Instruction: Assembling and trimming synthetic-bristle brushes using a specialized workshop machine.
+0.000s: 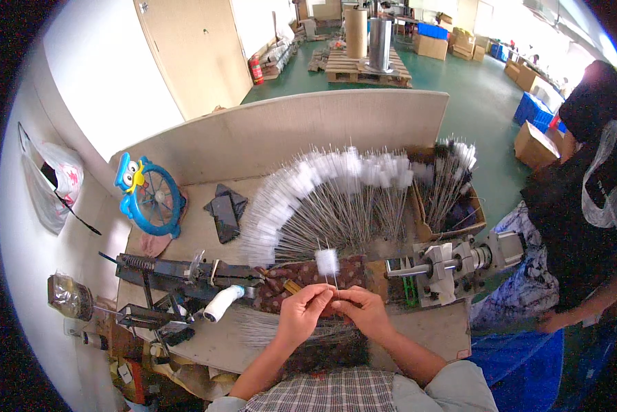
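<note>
Close together at the bench's middle, my left hand [303, 314] and my right hand [364, 310] pinch the thin wire stem of a small brush. Its white bristle head [327, 261] stands upright just above my fingertips, with wire ends poking out on top. Under the brush lies a dark brown spotted cloth [349, 270]. Beyond it, many similar wire brushes [308, 180] fan out in a wide arc, white heads away from me. Loose thin wires [257, 327] lie near my left forearm. The exact grip of each finger is too small to make out.
A metal clamping device [452, 269] sits on the right and a black lever mechanism [161, 269] with a white handle [222, 303] on the left. Behind stand a box of brushes [452, 199], a phone [224, 218] and a blue fan [152, 199]. Another person [576, 185] is at right.
</note>
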### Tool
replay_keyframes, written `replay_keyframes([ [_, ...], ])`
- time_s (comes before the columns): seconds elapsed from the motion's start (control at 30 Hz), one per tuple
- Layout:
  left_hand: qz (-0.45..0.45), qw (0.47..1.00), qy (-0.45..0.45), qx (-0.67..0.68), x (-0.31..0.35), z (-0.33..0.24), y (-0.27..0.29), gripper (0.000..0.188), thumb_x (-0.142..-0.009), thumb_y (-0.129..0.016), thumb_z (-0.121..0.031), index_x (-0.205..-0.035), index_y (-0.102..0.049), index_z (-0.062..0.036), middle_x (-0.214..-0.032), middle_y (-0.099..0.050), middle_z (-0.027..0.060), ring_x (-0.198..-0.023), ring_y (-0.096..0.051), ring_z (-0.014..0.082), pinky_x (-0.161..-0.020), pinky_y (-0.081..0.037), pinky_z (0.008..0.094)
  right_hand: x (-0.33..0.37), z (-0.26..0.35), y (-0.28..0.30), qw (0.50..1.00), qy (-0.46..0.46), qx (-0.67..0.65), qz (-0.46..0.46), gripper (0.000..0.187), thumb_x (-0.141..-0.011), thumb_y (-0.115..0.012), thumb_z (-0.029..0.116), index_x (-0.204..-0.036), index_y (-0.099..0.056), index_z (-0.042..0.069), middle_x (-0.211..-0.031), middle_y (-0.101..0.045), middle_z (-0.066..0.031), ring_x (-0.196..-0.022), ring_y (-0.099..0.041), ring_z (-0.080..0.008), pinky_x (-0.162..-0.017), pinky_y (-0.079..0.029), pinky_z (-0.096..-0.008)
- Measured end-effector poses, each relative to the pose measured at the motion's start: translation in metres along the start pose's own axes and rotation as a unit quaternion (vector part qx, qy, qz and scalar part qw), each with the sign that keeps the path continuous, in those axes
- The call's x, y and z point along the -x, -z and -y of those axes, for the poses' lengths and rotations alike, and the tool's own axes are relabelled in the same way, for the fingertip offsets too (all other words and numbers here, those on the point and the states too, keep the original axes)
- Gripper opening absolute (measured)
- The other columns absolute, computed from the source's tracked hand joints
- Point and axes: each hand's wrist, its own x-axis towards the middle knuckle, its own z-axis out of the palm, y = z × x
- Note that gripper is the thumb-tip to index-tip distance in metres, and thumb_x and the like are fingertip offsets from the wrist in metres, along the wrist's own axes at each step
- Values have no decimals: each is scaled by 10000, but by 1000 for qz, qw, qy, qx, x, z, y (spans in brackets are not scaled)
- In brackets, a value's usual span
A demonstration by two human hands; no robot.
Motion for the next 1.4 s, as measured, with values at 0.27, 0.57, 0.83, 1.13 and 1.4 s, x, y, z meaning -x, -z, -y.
replay_keyframes([
  [0.27,-3,1000,8,1,4,2,1,170,-875,-597,-147,-961,-653,-10,-917,-670,60,-849,-609,123,-768,-480,258,1,-3,0,999,2,41,3,256,-783,-694,212,-968,-670,37,-769,-605,-63,-714,-564,-147,-650,-446,-271],
  [0.57,-10,1000,-14,-24,5,6,3,168,-875,-597,-143,-963,-656,-14,-928,-671,59,-867,-604,119,-773,-476,256,0,-6,-4,1000,6,31,-1,231,-775,-693,171,-959,-672,32,-786,-615,-75,-728,-581,-157,-663,-457,-274],
  [0.83,-131,989,-59,43,-78,19,13,218,-897,-566,-185,-940,-615,22,-647,-611,59,-556,-562,119,-530,-452,261,10,15,5,997,30,16,-64,161,-813,-636,24,-970,-662,5,-784,-558,-21,-578,-541,-76,-511,-445,-218],
  [1.13,15,996,-81,-34,-28,15,1,165,-813,-671,-128,-917,-647,-1,-749,-635,35,-669,-580,94,-583,-449,240,22,9,17,995,13,56,-83,211,-790,-681,164,-968,-672,50,-840,-636,-75,-703,-601,-149,-615,-480,-285],
  [1.4,12,996,21,84,-2,13,-18,109,-832,-651,-90,-900,-655,-4,-740,-632,3,-681,-573,56,-623,-459,191,32,2,26,905,187,346,-162,165,-728,-697,159,-851,-669,52,-749,-617,-80,-715,-603,-203,-614,-485,-337],
])
